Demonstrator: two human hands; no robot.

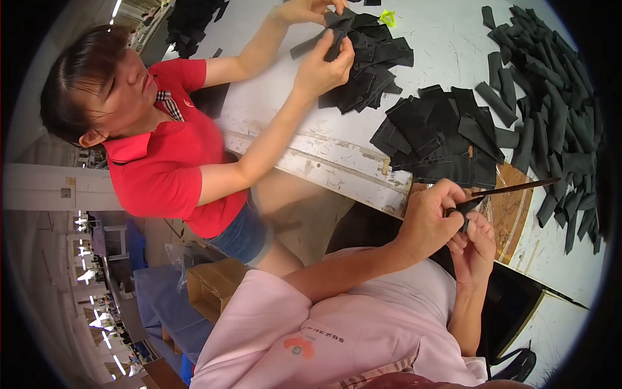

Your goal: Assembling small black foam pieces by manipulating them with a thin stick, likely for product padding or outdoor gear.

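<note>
My left hand [431, 217] is closed, its thumb and fingers pinching a small black fabric piece [470, 205]. Just beside and below it, my right hand [476, 245] has its fingers curled against the same piece. From the fabric a thin dark brown stick [518, 187] points off to the right; where its near end sits is hidden by the fabric and fingers. Right behind my hands lies a pile of flat black fabric pieces [427, 133] with pale stitching. Some clear plastic shows around a brown wooden board [512, 211] under the stick.
Black fabric tubes [551, 110] are heaped along the right of the white table [447, 39]. At the left, a co-worker in a red shirt [175, 142] handles black pieces [372, 58] from another pile. A yellow-green scrap [387, 18] lies nearby. A cardboard box [214, 285] stands lower left.
</note>
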